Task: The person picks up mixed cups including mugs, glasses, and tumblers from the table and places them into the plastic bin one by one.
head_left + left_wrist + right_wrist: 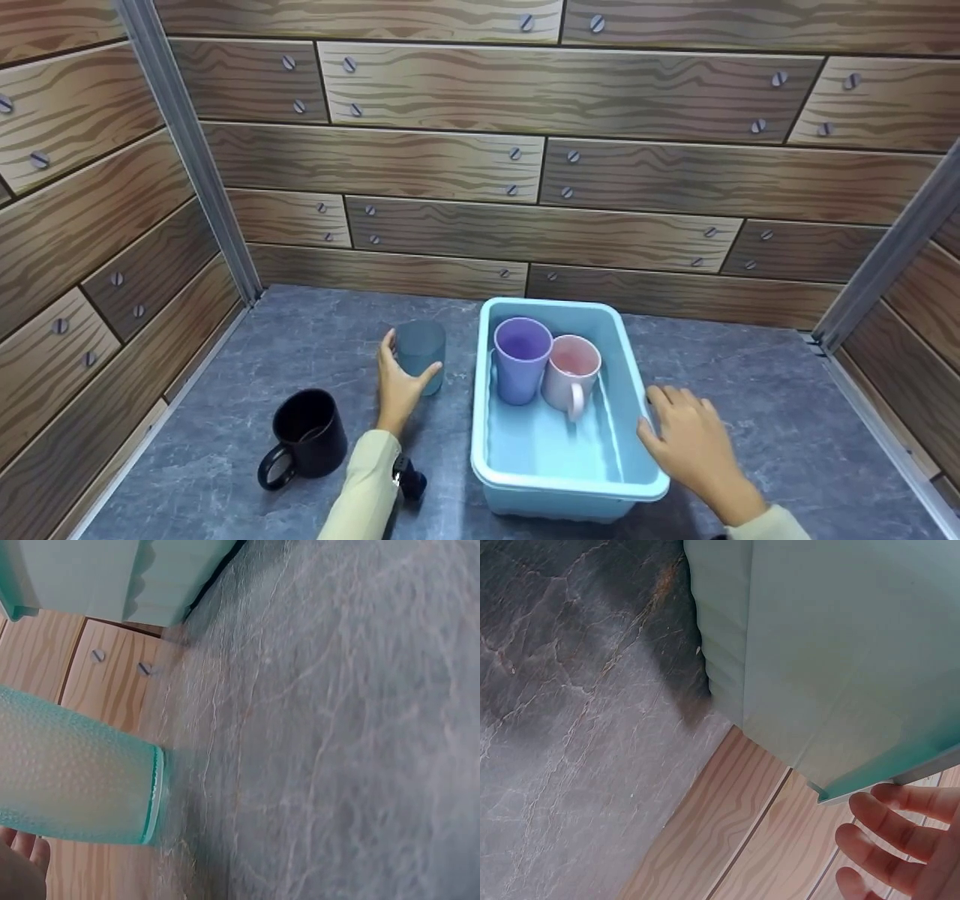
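A translucent teal plastic cup [420, 346] stands upright left of the bin, and my left hand [401, 382] curves round it, thumb across the near side and fingers along the left. In the left wrist view the cup's bumpy wall [71, 765] and base show, with fingertips [26, 846] against its side. My right hand [694, 439] is at the right rim of a light blue plastic bin [570, 487], fingers loosely extended. Its fingertips [866, 806] lie right by the rim in the right wrist view. Inside the bin, a purple cup [519, 371] stands beside a pink mug [568, 382].
A black mug [319, 442] stands at the left, its handle toward the near left. The grey marbled tabletop [217, 442] is enclosed by wood-patterned walls [450, 165] at the back and sides, with metal posts [199, 165] at the corners.
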`<move>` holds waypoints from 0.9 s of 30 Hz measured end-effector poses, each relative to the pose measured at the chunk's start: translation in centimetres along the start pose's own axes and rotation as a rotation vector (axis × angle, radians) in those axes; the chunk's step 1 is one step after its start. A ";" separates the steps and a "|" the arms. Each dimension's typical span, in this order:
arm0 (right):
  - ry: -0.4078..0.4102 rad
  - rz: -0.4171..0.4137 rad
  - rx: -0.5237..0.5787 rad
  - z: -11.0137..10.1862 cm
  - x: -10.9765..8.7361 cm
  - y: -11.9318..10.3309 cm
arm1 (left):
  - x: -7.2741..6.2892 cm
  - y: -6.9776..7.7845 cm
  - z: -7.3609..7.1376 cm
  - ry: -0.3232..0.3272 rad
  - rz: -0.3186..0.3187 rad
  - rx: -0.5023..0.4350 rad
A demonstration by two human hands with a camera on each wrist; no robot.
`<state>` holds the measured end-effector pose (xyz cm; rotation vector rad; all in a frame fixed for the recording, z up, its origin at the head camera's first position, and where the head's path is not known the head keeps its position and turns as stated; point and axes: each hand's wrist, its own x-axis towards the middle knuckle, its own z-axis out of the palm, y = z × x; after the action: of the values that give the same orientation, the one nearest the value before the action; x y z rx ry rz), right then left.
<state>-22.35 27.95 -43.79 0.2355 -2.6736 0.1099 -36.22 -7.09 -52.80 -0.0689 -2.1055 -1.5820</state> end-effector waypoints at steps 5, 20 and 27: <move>-0.006 0.001 0.006 0.1 0.0 0.0 | 0.0 0.0 0.1 0.000 -0.023 -0.006; 0.014 -0.013 0.012 0.3 0.0 0.2 | 0.0 -0.3 0.3 0.012 -0.077 -0.004; 0.001 -0.004 0.004 0.2 0.0 0.1 | 0.0 -0.4 0.5 -0.007 -0.089 0.010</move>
<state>-22.47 28.03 -43.97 0.2416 -2.6718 0.1136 -36.57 -6.81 -53.26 0.0229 -2.1486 -1.6234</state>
